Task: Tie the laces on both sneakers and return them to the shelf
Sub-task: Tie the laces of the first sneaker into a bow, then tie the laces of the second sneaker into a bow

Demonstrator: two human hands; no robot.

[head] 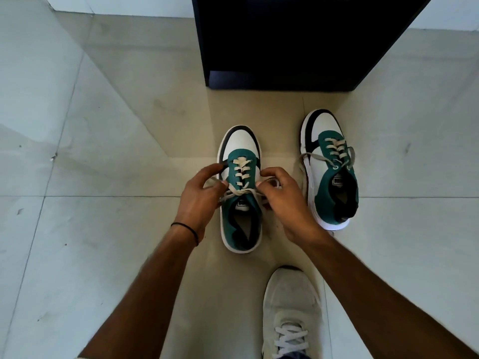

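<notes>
Nearest us, our worn grey shoe stands on the tiled floor. Our left hand and right hand each pinch a lace end of the left sneaker, crossed once; the right sneaker sits unlaced beside it, before the dark shelf.

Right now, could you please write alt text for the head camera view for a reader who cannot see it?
Two bare hands, left hand and right hand, pull the laces of a green-and-white sneaker on a tiled floor. Its partner sneaker stands to the right, laces loose, before a dark shelf unit.
</notes>
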